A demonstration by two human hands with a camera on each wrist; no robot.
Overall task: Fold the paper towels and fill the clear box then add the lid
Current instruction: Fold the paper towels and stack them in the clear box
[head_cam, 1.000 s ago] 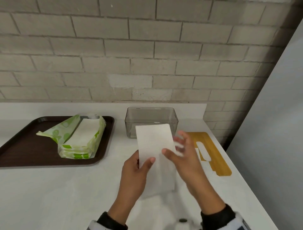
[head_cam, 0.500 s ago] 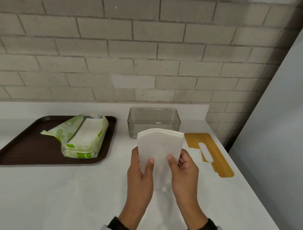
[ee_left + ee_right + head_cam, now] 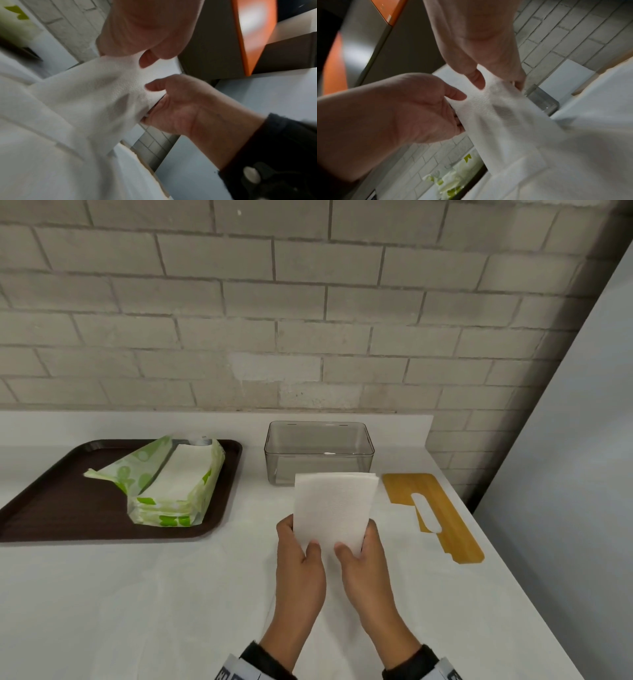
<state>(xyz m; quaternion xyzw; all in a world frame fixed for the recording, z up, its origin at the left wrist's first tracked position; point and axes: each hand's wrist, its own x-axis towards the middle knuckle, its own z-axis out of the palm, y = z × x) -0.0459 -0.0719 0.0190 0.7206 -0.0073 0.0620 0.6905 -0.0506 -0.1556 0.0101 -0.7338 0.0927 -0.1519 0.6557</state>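
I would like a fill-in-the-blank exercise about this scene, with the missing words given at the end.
1. Both hands hold a folded white ____ towel.
2. The clear box has ____ inside it.
3. The wooden lid lies on the counter to the ____ of the clear box.
4. The green package sits on the brown ____.

Missing words: paper; nothing; right; tray

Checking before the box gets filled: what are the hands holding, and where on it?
Both the left hand and right hand pinch the folded paper towels along the bottom edge.
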